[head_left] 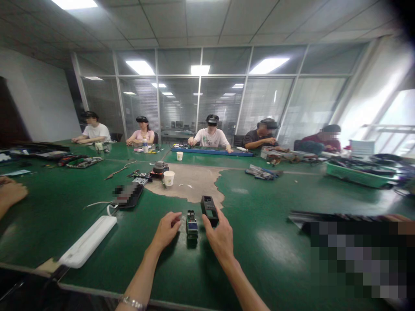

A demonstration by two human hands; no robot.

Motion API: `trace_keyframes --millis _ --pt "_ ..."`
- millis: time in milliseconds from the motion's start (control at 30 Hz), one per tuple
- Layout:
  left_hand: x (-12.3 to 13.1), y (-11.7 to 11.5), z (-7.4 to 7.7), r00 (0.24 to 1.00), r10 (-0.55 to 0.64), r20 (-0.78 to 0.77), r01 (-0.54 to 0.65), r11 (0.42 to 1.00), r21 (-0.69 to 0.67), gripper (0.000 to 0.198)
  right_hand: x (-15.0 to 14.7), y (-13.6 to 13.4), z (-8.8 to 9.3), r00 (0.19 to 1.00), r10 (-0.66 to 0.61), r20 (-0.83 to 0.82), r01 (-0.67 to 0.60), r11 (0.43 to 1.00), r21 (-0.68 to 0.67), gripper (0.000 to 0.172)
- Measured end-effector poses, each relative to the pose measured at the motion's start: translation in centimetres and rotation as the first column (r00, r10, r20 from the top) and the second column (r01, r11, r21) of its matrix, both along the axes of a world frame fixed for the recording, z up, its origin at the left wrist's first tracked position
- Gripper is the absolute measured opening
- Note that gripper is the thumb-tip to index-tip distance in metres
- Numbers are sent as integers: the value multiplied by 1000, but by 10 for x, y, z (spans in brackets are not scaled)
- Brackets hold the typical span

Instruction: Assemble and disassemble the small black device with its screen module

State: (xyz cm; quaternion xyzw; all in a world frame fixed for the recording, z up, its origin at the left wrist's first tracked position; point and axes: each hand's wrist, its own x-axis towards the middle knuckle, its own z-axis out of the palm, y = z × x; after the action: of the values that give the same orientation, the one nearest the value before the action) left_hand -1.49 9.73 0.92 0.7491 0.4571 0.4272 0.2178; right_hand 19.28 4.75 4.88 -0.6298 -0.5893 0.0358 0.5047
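My right hand [222, 233] grips a black plastic device casing [210, 209] with a rectangular window, thumb on the near side and fingers along the right edge. Just left of it, a small electronic module [192, 225] with a blue screen and a green circuit board stands on the green table [259, 259]. My left hand [167, 229] is beside the module's left side, fingers loosely curled and slightly apart, with nothing visible in them. A narrow gap separates that hand from the module.
A white power strip [89, 242] and a black device [128, 196] lie to the left. Ahead is a paper cup [169, 178] on a bare brown patch. Tools [262, 172] and a green basket [359, 172] are to the right. Several people sit around the table.
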Motion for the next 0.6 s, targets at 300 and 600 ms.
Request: trace_keyframes --millis 300,600 --pt "0 0 -1 1000 -7 10 6 1000 9 33 24 -4 -48 993 -32 110 46 990 -131 62" --pt "1 -2 1 1000 -4 -21 5 1000 27 33 23 -9 -53 970 -33 241 82 977 -197 72"
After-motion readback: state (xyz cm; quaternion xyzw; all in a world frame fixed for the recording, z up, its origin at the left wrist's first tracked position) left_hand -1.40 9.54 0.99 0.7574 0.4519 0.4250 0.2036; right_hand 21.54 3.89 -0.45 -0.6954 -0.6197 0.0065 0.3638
